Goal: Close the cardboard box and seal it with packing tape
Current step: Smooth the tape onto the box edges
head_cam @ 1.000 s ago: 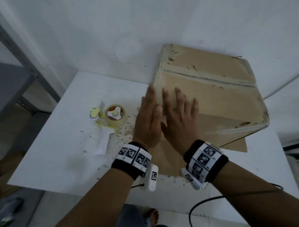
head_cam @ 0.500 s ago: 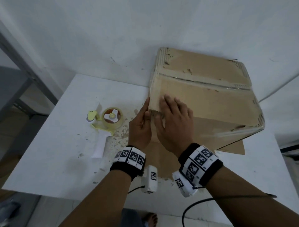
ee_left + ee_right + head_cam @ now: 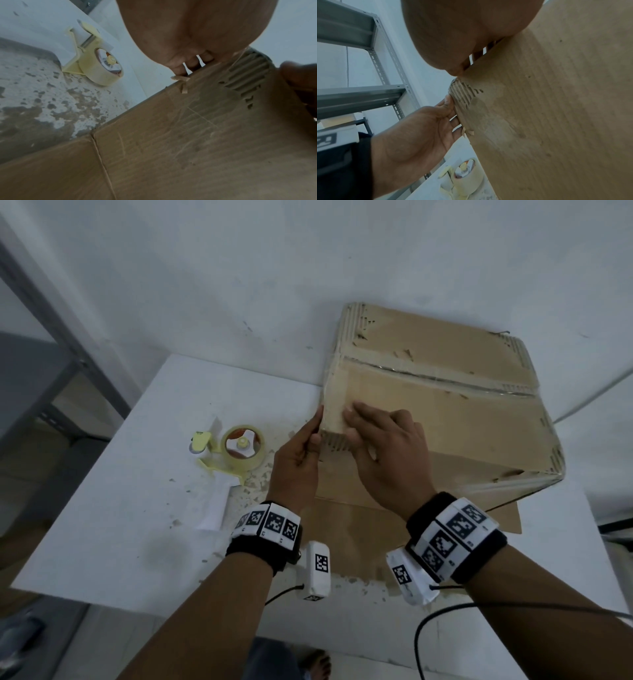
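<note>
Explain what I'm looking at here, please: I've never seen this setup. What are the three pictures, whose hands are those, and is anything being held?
No machine: a person works bare-handed, with marker bands and cameras strapped to the wrists. The big picture comes from a head camera looking down; the other two look along each hand. On the white table stands a closed cardboard box, with a tape dispenser lying to its left, untouched. The left hand touches the box's near left corner edge; the right hand lies over the top beside it, fingers flat. Neither hand grips anything.
</note>
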